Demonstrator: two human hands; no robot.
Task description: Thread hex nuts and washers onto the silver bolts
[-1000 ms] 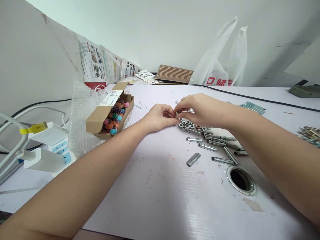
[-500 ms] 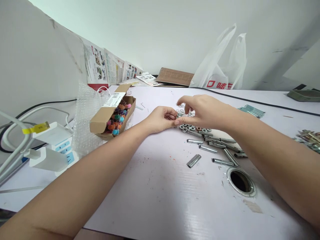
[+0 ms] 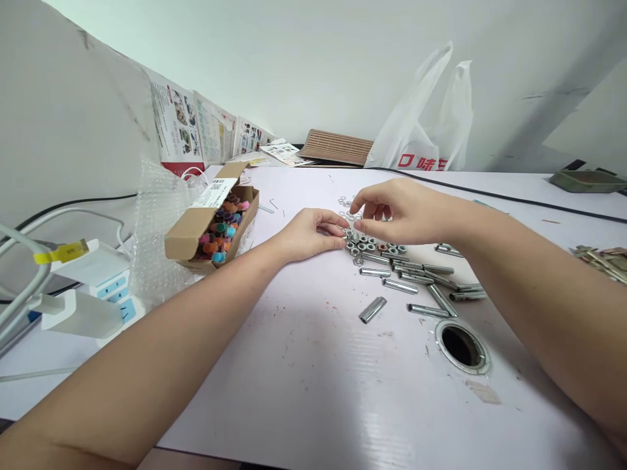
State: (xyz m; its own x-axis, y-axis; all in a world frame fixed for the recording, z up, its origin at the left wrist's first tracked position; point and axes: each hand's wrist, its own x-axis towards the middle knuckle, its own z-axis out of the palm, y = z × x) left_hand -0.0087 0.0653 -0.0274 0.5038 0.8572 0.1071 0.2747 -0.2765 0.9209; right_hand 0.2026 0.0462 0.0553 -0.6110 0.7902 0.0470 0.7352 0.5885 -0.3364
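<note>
Our left hand (image 3: 313, 234) pinches something small, too tiny to identify, just left of the cluster of nuts (image 3: 373, 244) on the white surface (image 3: 313, 365), and our right hand (image 3: 396, 210) hovers over the nuts with fingers loosely parted, apparently empty. We judge we are picking out a nut, with the metal sleeves (image 3: 416, 277) lying nearer and right; the next move calls for a fine fingertip pinch on one nut.

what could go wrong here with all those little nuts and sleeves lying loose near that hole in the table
1. The metal sleeves lie loose close to the open cable hole; a nudge from the right forearm might roll one in.
2. The left hand and right hand pinch small parts right over the pile of nuts; a dropped piece would likely get lost among them.
</note>
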